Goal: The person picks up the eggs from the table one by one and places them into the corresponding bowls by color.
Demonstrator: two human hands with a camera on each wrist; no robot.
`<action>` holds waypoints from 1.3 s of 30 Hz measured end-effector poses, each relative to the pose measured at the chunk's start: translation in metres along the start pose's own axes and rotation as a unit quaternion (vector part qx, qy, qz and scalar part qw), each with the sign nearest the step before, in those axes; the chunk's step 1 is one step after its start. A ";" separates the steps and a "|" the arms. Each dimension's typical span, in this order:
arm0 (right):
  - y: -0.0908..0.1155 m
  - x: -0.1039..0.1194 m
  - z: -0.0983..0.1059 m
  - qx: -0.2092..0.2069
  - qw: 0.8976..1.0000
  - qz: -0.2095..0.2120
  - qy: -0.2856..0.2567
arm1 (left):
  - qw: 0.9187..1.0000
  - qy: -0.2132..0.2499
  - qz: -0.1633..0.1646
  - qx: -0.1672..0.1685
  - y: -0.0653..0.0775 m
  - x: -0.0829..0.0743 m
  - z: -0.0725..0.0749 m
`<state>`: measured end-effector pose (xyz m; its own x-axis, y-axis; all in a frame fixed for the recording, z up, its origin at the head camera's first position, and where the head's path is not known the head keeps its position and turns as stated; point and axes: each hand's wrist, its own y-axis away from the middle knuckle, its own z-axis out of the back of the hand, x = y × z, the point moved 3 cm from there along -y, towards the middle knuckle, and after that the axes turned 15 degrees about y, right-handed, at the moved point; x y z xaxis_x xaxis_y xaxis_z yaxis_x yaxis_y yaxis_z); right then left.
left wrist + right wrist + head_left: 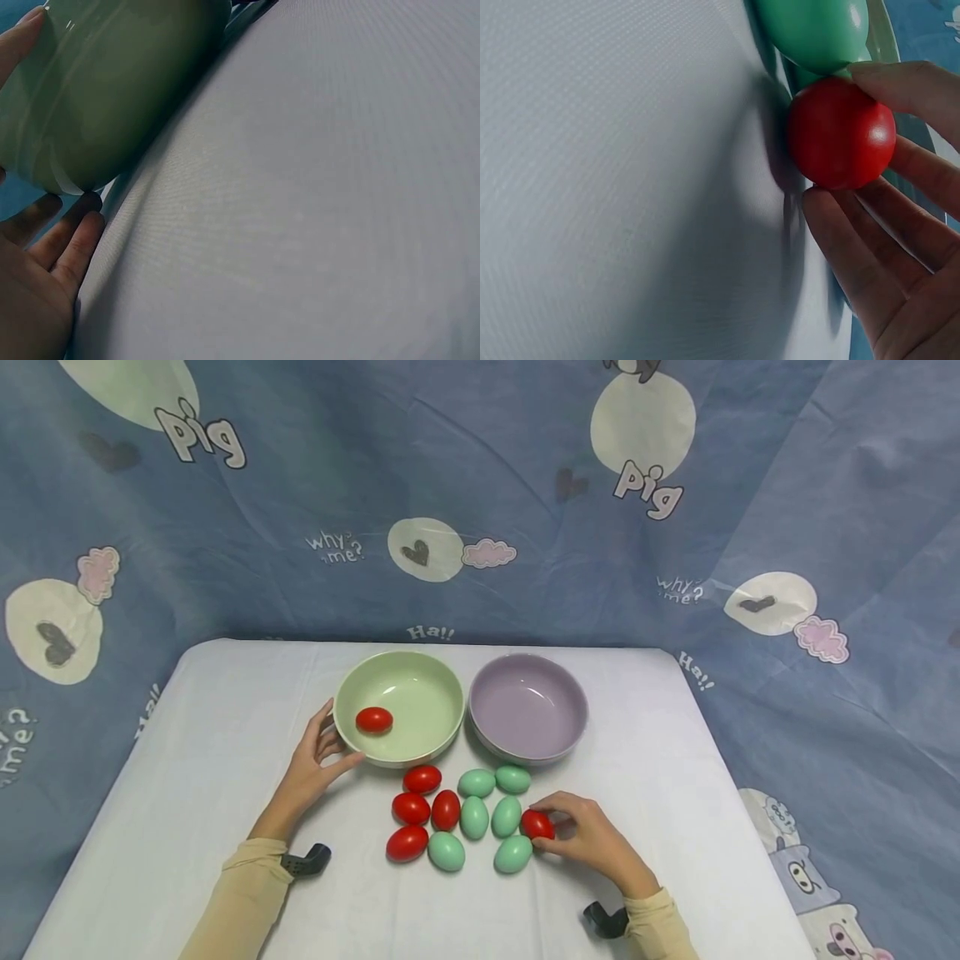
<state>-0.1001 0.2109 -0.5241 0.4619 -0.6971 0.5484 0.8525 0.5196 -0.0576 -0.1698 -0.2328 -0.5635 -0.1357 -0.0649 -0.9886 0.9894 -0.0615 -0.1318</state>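
Note:
A light green bowl holds one red egg. My left hand rests against the bowl's left side, thumb near the front rim and fingers spread; in the left wrist view, fingertips meet its lower wall. Between thumb and fingers, my right hand pinches another red egg, at the right end of the group. The right wrist view shows this red egg close against a green egg. Several red eggs lie left in the group, several green eggs mostly right of them.
A purple bowl with nothing in it stands right beside the green one. Both bowls are behind the eggs on a white-covered table. A blue printed cloth hangs behind the table. Dark devices are worn at both wrists.

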 end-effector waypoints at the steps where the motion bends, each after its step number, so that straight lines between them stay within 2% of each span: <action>1: 0.000 0.000 0.000 0.001 1.000 -0.002 -0.001 | 1.000 -0.001 0.000 0.000 0.000 0.000 0.000; 20: -0.003 0.000 0.000 0.007 1.000 -0.013 -0.016 | 1.000 -0.009 0.012 -0.001 0.001 0.000 0.000; 25: -0.007 0.003 0.005 0.007 1.000 -0.007 -0.015 | 1.000 -0.005 0.013 0.003 0.004 -0.019 -0.005; 27: -0.009 0.004 0.007 0.007 1.000 -0.005 -0.018 | 1.000 -0.007 0.013 0.003 0.004 -0.019 -0.005; 32: -0.016 0.009 0.013 0.007 1.000 0.005 -0.025 | 1.000 -0.007 0.009 0.003 0.000 -0.001 -0.001; 39: -0.031 0.016 0.021 0.003 0.999 0.028 -0.020 | 1.000 0.005 0.007 0.003 0.001 -0.003 -0.001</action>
<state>-0.1243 0.1935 -0.4961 0.4986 -0.6472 0.5766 0.8240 0.5604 -0.0835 -0.1683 -0.2319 -0.5606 -0.1211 -0.0562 -0.9911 0.9908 -0.0671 -0.1172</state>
